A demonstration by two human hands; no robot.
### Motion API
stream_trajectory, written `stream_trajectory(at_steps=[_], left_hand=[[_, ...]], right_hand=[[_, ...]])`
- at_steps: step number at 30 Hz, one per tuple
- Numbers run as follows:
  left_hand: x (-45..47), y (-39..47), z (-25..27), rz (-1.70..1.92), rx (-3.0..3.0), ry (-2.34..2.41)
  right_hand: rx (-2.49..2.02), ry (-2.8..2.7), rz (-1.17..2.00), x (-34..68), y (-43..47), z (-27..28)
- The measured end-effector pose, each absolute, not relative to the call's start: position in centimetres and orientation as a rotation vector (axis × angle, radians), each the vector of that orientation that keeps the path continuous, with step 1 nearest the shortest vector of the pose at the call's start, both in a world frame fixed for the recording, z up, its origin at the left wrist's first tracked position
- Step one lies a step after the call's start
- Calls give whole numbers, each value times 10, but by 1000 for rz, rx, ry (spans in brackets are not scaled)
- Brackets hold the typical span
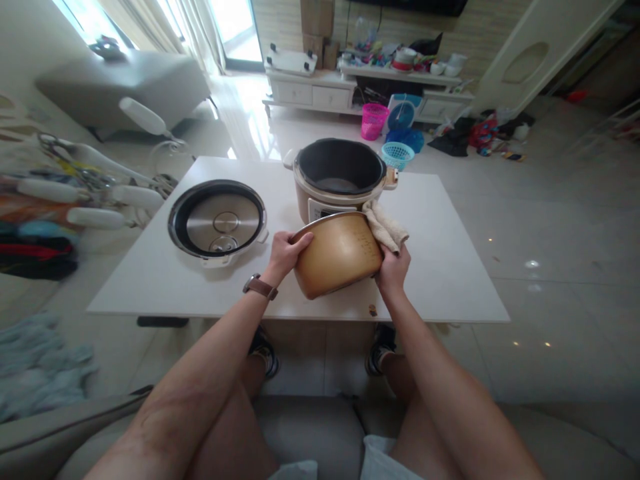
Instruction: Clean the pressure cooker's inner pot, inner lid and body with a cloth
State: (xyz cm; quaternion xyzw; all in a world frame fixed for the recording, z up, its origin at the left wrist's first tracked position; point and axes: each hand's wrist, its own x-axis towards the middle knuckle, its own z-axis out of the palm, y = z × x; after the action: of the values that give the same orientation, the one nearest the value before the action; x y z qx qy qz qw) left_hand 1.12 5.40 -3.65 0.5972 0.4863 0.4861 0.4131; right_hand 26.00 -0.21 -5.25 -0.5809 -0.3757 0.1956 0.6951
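Note:
A gold inner pot point(337, 257) of a pressure cooker is tilted above the near part of the table. My left hand point(286, 253) grips its left side, thumb on the outer wall. At the pot's right side, my right hand point(393, 268) is closed on a beige cloth point(385, 227) and against the pot; some of its fingers are hidden. Just behind stands the pressure cooker body point(303, 190), its dark inside showing and part of its front panel covered by the pot. Left of it, the cooker lid point(217, 257) lies upside down, metal inner side up.
The white table point(440, 280) carries these things, plus a small brown scrap point(373, 310) at its near edge. A white floor stand point(100, 160) is on the left. Beyond the table are a pink basket point(374, 121), a blue basket point(398, 155) and a cluttered cabinet point(333, 98).

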Motion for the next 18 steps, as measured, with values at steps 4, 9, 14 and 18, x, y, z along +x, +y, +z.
stream_trajectory(at_steps=[4,9,14,18], left_hand=[[13,53,-35,1212,1493,1227],[15,55,-40,1252,1507,1192],[15,55,-46,1281,1492,1154],[12,53,-52,1261,1467,1167]], right_hand=[[-1223,-1277,129,250,-20,-35],[-1011,-1923,-229,234,-43,-7],[-1017,-1930,-258,233,-44,-1],[-1128,-1718,-114,242,-37,-13]])
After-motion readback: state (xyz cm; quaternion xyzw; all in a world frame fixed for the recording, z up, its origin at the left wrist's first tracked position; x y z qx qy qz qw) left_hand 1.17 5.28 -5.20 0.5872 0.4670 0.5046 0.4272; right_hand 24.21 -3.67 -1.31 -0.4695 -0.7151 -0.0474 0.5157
